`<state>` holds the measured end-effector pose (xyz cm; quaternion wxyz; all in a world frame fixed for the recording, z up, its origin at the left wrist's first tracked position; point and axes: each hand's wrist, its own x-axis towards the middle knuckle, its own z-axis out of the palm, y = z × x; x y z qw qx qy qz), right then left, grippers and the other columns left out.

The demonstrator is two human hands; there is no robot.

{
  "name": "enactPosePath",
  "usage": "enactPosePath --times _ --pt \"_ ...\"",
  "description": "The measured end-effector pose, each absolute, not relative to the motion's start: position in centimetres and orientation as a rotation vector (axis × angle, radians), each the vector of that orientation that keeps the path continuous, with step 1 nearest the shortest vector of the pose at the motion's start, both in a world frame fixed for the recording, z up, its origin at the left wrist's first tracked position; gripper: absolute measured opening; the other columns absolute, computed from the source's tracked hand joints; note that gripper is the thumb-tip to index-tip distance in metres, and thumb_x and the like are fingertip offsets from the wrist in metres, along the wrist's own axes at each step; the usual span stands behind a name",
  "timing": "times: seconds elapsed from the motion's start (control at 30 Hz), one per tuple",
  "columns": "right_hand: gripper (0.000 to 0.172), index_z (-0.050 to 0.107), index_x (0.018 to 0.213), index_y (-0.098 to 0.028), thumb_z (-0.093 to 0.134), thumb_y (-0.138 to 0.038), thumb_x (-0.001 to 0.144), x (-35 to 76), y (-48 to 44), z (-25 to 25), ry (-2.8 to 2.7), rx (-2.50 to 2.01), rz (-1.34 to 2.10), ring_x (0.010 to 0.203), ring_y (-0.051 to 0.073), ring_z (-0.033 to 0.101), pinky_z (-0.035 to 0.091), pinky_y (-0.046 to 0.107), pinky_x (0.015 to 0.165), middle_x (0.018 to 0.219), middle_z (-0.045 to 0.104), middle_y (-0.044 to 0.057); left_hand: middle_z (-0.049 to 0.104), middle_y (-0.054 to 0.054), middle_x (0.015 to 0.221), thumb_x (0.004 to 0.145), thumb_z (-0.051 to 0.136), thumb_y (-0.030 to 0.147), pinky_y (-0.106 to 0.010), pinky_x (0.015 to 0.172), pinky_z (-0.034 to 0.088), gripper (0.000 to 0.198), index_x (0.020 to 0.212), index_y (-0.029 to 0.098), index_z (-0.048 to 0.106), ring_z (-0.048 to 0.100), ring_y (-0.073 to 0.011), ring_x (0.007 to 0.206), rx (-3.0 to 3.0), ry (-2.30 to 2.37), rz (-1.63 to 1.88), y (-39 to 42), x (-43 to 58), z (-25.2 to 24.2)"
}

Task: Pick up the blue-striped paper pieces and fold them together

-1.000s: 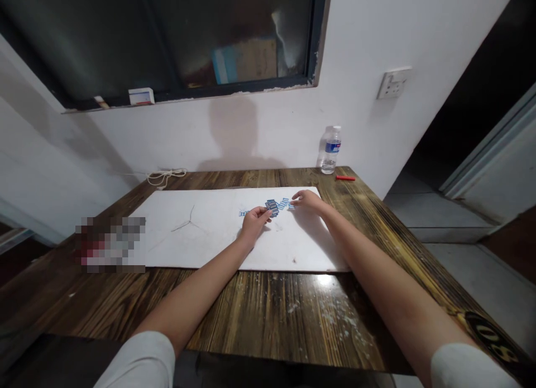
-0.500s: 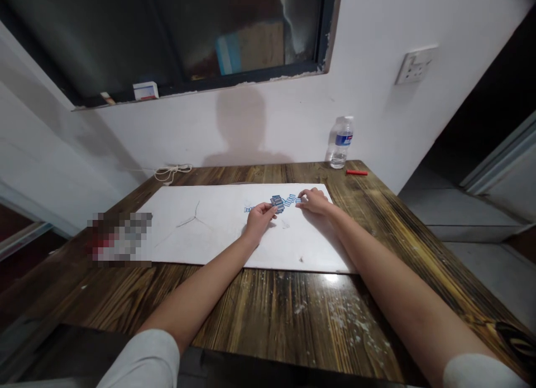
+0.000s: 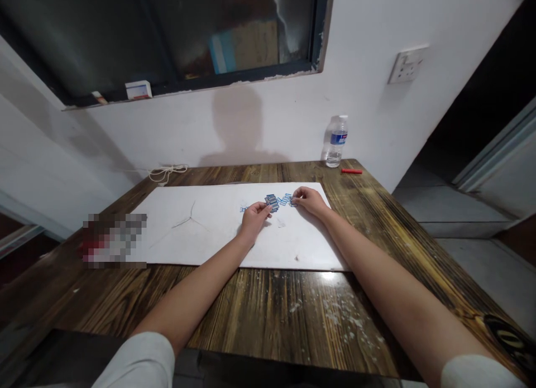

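A white board [image 3: 218,248] lies on the table with small blue-outlined rectangles [image 3: 286,200] marked on it. My left hand [image 3: 255,218] is closed, thumb and fingers pinching a flat stepped cluster of small dark grey, blue-edged rectangular pieces [image 3: 272,202]. Just right of the outlines, my right hand [image 3: 309,200] is closed in a pinch at a small grey piece [image 3: 293,201] on or just above the board; contact with the board is hard to tell. More small blue marks [image 3: 243,209] show left of the left fingertips, partly covered by the hand.
A water bottle [image 3: 336,142] stands by the wall, with a red stick-like object [image 3: 352,171] beside it. At the back left is a coiled white cable [image 3: 168,171]. A blurred-out item [image 3: 114,240] covers the board's left end. The wooden table [image 3: 268,315] extends toward me.
The view has shifted slightly. My right hand has come a little closer to the left one, and a grey piece now shows at its fingertips where a blue outline was visible.
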<state>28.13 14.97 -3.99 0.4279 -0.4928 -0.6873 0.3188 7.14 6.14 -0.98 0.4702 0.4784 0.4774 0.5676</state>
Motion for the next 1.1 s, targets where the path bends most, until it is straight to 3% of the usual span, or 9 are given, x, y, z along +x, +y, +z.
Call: enactPosePath --times 0.2,0.57,1.1 --pt "0.044 0.062 0.071 -0.019 0.087 -0.047 0.048 27.2 14.0 -2.1 -1.452 -0.848 1.229 0.063 0.017 0.061 0.05 0.032 0.064 0.067 0.067 0.002 0.064 0.0 0.065 0.058 0.081 0.042 -0.02 0.052 0.041 0.033 0.071 0.017 0.064 0.055 -0.01 0.058 1.155 1.219 1.419 6.4 6.9 -1.1" --pt "0.04 0.066 0.073 -0.017 0.09 -0.038 0.048 24.5 12.4 -1.0 -1.481 -0.712 1.384 0.064 0.014 0.061 0.048 0.029 0.065 0.067 0.067 0.0 0.063 0.0 0.063 0.061 0.08 0.041 -0.025 0.062 0.044 0.03 0.069 0.016 0.065 0.056 -0.0118 0.059 1.302 1.2 1.346 5.9 7.0 -0.6" --pt "0.034 0.066 0.066 -0.018 0.083 -0.047 0.058 23.8 12.2 -1.5 -1.583 -0.711 1.3 0.059 0.014 0.054 0.041 0.03 0.06 0.063 0.064 0.001 0.066 -0.001 0.065 0.056 0.082 0.045 -0.026 0.062 0.046 0.038 0.071 0.017 0.063 0.061 -0.0147 0.061 1.33 1.176 1.318 6.0 7.1 -0.8"
